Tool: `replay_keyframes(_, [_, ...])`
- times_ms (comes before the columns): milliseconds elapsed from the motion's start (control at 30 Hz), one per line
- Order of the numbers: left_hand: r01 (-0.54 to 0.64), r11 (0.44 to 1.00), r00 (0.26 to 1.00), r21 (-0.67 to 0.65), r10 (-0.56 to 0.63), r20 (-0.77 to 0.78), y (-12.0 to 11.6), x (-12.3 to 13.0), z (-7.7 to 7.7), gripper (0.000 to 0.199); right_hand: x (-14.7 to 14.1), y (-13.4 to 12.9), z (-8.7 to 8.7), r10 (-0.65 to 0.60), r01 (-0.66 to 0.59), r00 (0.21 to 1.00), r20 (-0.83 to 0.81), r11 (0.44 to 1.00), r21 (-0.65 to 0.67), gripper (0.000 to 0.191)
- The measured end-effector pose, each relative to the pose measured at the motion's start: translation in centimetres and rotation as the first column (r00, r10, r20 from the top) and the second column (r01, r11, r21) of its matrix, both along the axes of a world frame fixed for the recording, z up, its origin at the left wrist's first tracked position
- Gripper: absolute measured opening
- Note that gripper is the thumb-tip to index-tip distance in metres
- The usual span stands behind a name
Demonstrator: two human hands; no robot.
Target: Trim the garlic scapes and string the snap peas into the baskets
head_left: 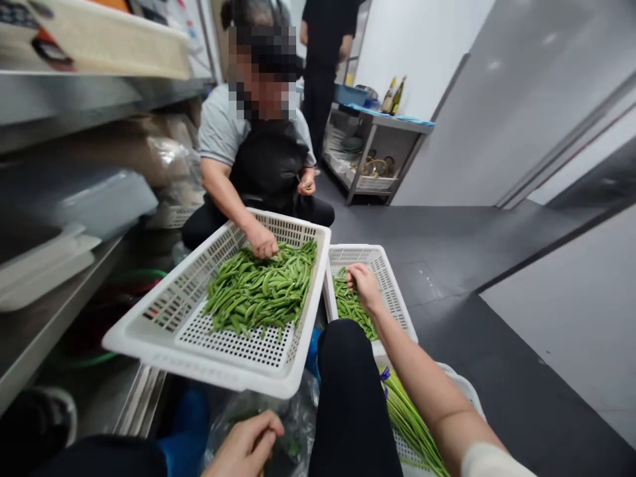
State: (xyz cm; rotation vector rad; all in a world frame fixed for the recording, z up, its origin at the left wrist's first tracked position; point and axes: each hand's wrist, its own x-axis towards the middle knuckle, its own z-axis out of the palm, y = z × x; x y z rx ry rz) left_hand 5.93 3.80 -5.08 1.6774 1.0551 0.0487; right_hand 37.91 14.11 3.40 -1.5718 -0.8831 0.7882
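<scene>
My right hand point(365, 286) reaches over the smaller white basket point(395, 291), its fingers curled in; whatever they may hold is hidden. Green pea pods point(354, 306) lie in that basket below it. Low in the view, my left hand point(248, 444) is closed with the thumb against the bent index finger, above a clear plastic bag point(293, 417) with some green bits in it. I cannot see anything between those fingers. A large white basket point(199, 364) holds a heap of pea pods point(268, 288), and a co-worker's hand point(262, 240) touches the heap.
Across from me crouches a co-worker in a black apron point(271, 159). Long green stalks point(412, 417) lie in a basket at my right. Metal shelving point(50, 331) runs along the left. Behind are a steel table point(382, 120) with bottles and another standing person point(328, 53).
</scene>
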Motion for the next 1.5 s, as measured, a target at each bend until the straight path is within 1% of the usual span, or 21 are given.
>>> replay_keyframes(100, [0.102,0.986,0.950,0.130,-0.058,-0.308,-0.6,0.4,-1.9,0.036,2.0,0.5,-0.3,0.043,-0.043,0.982,0.184,0.999,-0.007,0.015])
replay_keyframes(167, [0.164,0.984,0.895,0.076,-0.116,-0.431,-0.5,0.8,-2.9,0.047,0.8,1.2,0.3,0.170,-0.169,0.907,0.384,0.985,-0.036,0.018])
replay_keyframes(200, [0.181,0.983,0.880,0.040,-0.144,-0.453,-0.4,1.0,-3.2,0.050,-0.5,1.7,0.5,0.281,-0.272,0.811,0.513,0.958,-0.095,0.017])
replay_keyframes(233, [0.192,0.981,0.873,0.017,-0.163,-0.460,-0.4,1.1,-3.4,0.050,-2.2,2.3,0.7,0.410,-0.374,0.647,0.643,0.905,-0.200,0.017])
replay_keyframes(267, [0.196,0.981,0.869,0.006,-0.171,-0.465,-0.3,1.3,-3.5,0.048,-4.1,3.0,0.7,0.529,-0.447,0.435,0.729,0.829,-0.335,0.019])
replay_keyframes(333, [0.192,0.981,0.870,0.012,-0.165,-0.464,-0.4,1.3,-3.0,0.041,-8.0,4.5,0.1,0.661,-0.442,0.046,0.749,0.686,-0.578,0.022])
replay_keyframes(367, [0.183,0.983,0.881,0.025,-0.153,-0.447,-0.4,1.1,-2.4,0.038,-9.8,5.2,-0.4,0.682,-0.416,-0.031,0.730,0.656,-0.630,0.022])
replay_keyframes(433, [0.161,0.985,0.929,0.057,-0.132,-0.346,-0.4,0.5,-0.5,0.032,-12.7,6.4,-1.7,0.706,-0.381,-0.103,0.701,0.623,-0.684,0.018])
replay_keyframes(533, [0.101,0.994,0.995,0.042,-0.099,-0.029,0.3,-1.1,3.8,0.025,-14.6,7.6,-2.8,0.726,-0.381,-0.105,0.679,0.602,-0.702,0.013])
replay_keyframes(633, [-0.018,0.999,0.986,-0.049,0.026,0.164,3.0,-2.7,8.3,0.027,-14.3,8.0,-2.2,0.733,-0.431,-0.056,0.678,0.594,-0.679,0.014])
replay_keyframes(700, [-0.174,0.984,0.959,0.021,0.165,0.229,6.0,-3.3,10.1,0.028,-13.9,8.0,-1.2,0.738,-0.488,-0.009,0.675,0.586,-0.647,0.021])
replay_keyframes(733, [-0.333,0.939,0.915,0.082,0.301,0.269,7.7,-3.3,10.5,0.028,-13.8,7.9,-0.8,0.758,-0.538,0.064,0.649,0.574,-0.617,0.024])
replay_keyframes(800, [-0.546,0.830,0.797,0.115,0.471,0.379,10.8,-2.6,10.6,0.041,-13.8,7.5,-0.3,0.820,-0.681,0.314,0.479,0.546,-0.488,0.026])
replay_keyframes(833, [-0.594,0.803,0.743,0.058,0.519,0.422,12.1,-2.0,10.4,0.051,-14.0,7.3,-0.3,0.839,-0.752,0.439,0.322,0.539,-0.379,0.027])
replay_keyframes(867, [-0.598,0.802,0.711,-0.014,0.538,0.453,13.1,-1.4,10.0,0.061,-14.2,7.0,-0.4,0.842,-0.802,0.521,0.142,0.539,-0.256,0.028])
replay_keyframes(900, [-0.575,0.814,0.696,-0.077,0.537,0.477,13.7,-0.7,9.6,0.068,-14.5,6.7,-0.5,0.835,-0.828,0.550,-0.018,0.542,-0.144,0.031])
replay_keyframes(967, [-0.488,0.860,0.708,-0.147,0.489,0.509,14.3,0.4,8.8,0.069,-15.0,6.2,-0.9,0.824,-0.842,0.531,-0.196,0.540,-0.010,0.037])
replay_keyframes(1033, [-0.433,0.889,0.731,-0.150,0.443,0.518,14.2,0.9,8.3,0.060,-15.4,5.8,-1.2,0.799,-0.828,0.532,-0.282,0.560,0.027,0.043])
replay_keyframes(1233, [-0.506,0.858,0.727,-0.089,0.479,0.492,14.3,0.4,7.7,0.032,-14.9,5.6,-0.8,0.667,-0.724,0.636,-0.387,0.690,0.000,0.044])
replay_keyframes(1367, [-0.551,0.834,0.737,0.036,0.466,0.490,14.7,0.1,7.6,0.027,-14.0,5.8,-0.1,0.664,-0.740,0.649,-0.372,0.665,-0.104,0.039])
replay_keyframes(1500, [-0.553,0.829,0.747,0.085,0.448,0.491,14.7,-0.3,7.8,0.035,-13.6,5.8,0.3,0.669,-0.794,0.550,-0.499,0.605,-0.064,0.029])
